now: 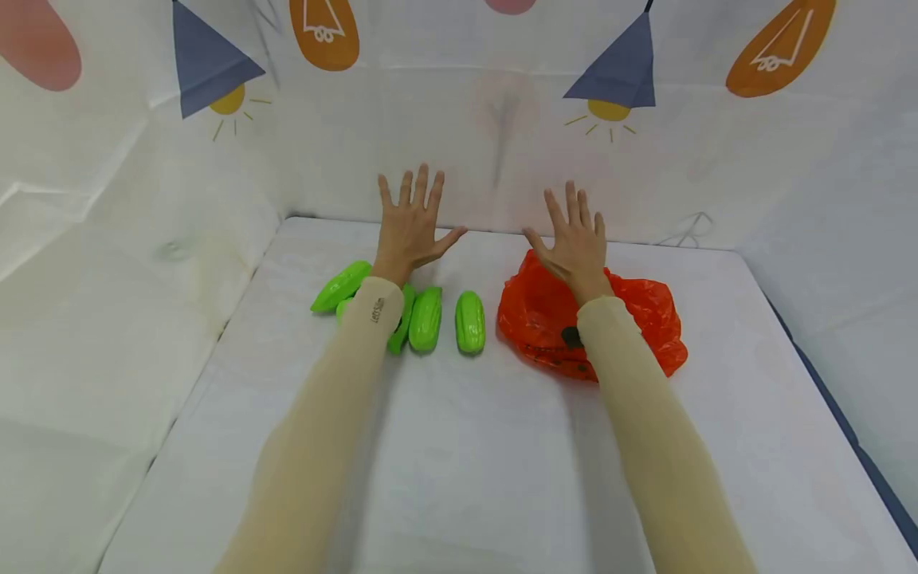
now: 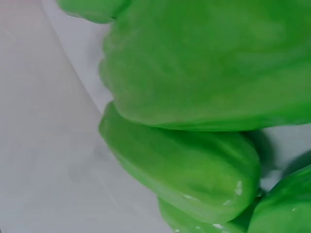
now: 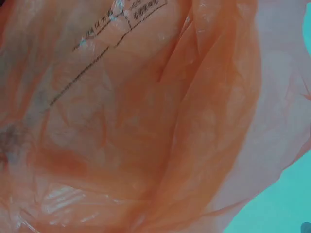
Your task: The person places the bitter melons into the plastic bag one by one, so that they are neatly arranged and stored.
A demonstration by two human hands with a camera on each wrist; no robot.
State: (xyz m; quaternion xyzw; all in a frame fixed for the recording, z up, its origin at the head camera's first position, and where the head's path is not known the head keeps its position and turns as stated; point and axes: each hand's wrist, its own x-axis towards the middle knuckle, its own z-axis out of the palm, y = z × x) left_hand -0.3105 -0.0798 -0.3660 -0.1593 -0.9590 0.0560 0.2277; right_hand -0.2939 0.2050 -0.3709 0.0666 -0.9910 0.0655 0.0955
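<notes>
White cloth covers the table (image 1: 459, 446), and the walls behind it are draped in sheeting printed with cartoon lamps and orange bulbs. Landmark for everything is the crumpled orange plastic bag (image 1: 649, 315) lying on the cloth.

Just beside the bag on its left sits a lone green toy cucumber (image 1: 469, 321), lengthwise, not touching it. A bit further left of the bag is a second cucumber (image 1: 425, 319), then a third one (image 1: 403, 323) mostly tucked under the left sleeve, and farthest from the bag a tilted fourth cucumber (image 1: 341, 286). The left wrist view is basically all glossy green, a cluster of those cucumbers (image 2: 194, 165) pressed together on the cloth.

Left hand (image 1: 410, 229) hovers past the cucumber group, well left of the bag, fingers spread flat and straight, thumb out, holding nothing. Right hand (image 1: 574, 243) is over the back edge of the bag, also splayed wide, nothing gripped. Can't tell if the palm actually touches the plastic. Right wrist view only shows wrinkled orange film (image 3: 146, 121) with some printed lettering.
</notes>
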